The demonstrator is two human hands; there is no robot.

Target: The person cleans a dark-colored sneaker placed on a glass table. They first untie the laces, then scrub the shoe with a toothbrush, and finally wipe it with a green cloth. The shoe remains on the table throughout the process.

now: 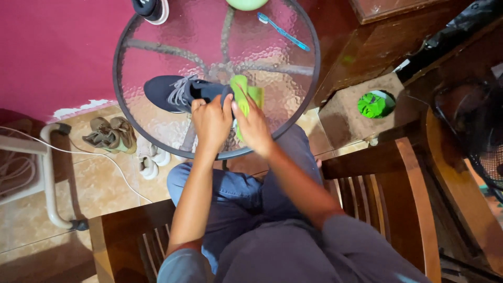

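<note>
A seated person in grey trousers leans over a round glass table (157, 36) at the centre of the frame, both hands working at a dark sneaker (167, 91) with grey laces that lies on its side on the glass, toe pointing toward the left of the frame. The left hand (211, 121) is closed around the heel end of the sneaker, fingers curled over its rim. The right hand (251, 126), just beside it and touching it, presses a bright green cloth (242, 90) against the same end of the shoe, fingers wrapped over the fabric. A blue toothbrush (283, 31) lies on the glass at the upper right of the table, well apart from the hands, and a pale green bowl (246, 3) sits at the table's top edge. Another dark shoe (151, 9) pokes in at the upper left of the table. On the tiled floor at lower left stand tan shoes (111, 134) and small white shoes (149, 160). Wooden chairs (403, 194) flank the person.
</note>
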